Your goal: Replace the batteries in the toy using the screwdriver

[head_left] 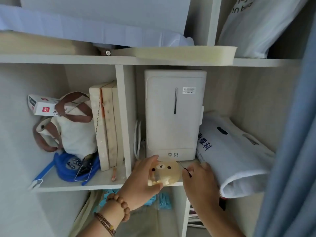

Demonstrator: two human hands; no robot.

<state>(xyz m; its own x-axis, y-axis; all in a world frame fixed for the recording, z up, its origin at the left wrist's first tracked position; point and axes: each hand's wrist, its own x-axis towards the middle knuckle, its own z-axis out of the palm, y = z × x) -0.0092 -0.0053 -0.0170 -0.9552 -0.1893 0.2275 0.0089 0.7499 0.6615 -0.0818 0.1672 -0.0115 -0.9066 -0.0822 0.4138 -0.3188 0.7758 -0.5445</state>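
At the lower centre of the frame, the left hand (142,177) curls its fingers round a round translucent yellow bear-faced toy (166,170) at the front edge of a pale wooden shelf (102,183). Just to its right, the right hand (200,182) pinches a thin dark screwdriver (185,170).

A tall white appliance (174,117) is stood upright on the shelf (85,184), just behind the left fingers (150,160). A white cable (137,139) is seen beside it, up and left of those fingers. A white bag (230,154) printed in blue is laid just right of the right fingers (196,168). Beyond a divider (124,117), left of the left fingers, pale books (106,125) are stood upright. Farther left, a canvas bag (75,134) with brown handles, a white box (42,105) and a blue coiled hose (66,171) are kept.
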